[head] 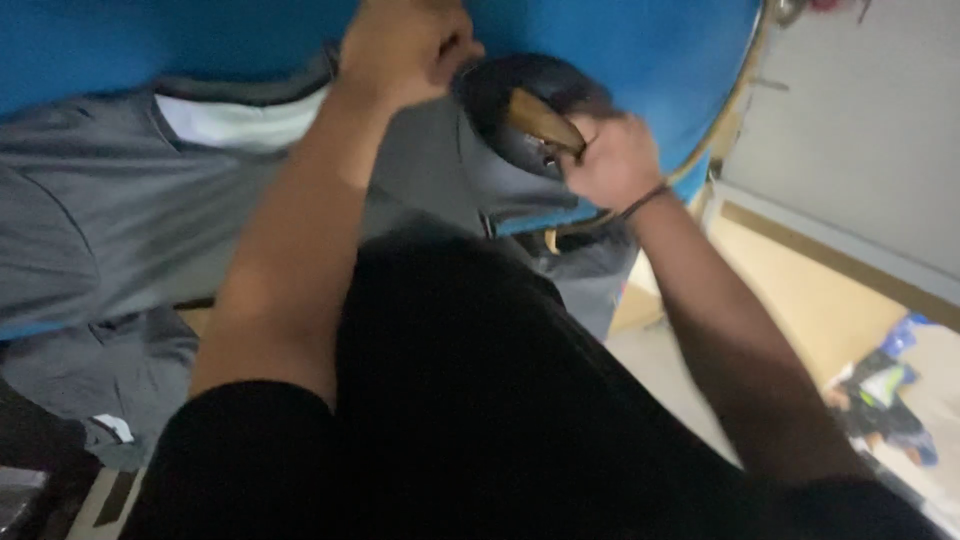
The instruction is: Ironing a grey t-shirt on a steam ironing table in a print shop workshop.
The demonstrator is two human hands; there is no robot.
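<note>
A grey garment (pixel 110 210) with a white inner collar lies spread on a blue padded board (pixel 620 50). A dark clothes iron (pixel 520 110) with a brown wooden handle rests on the garment near the board's right end. My right hand (pixel 612 160) is closed around that handle. My left hand (pixel 405 48) is bunched on the grey cloth just left of the iron, fingers curled into the fabric. Both forearms reach up from the bottom of the view.
The board's curved right edge (pixel 735 100) has a tan rim. Grey cloth (pixel 590 265) hangs over the near side. A pale wall panel (pixel 860 130) and a beige floor with a coloured bundle (pixel 885 395) lie to the right. My dark shirt fills the bottom.
</note>
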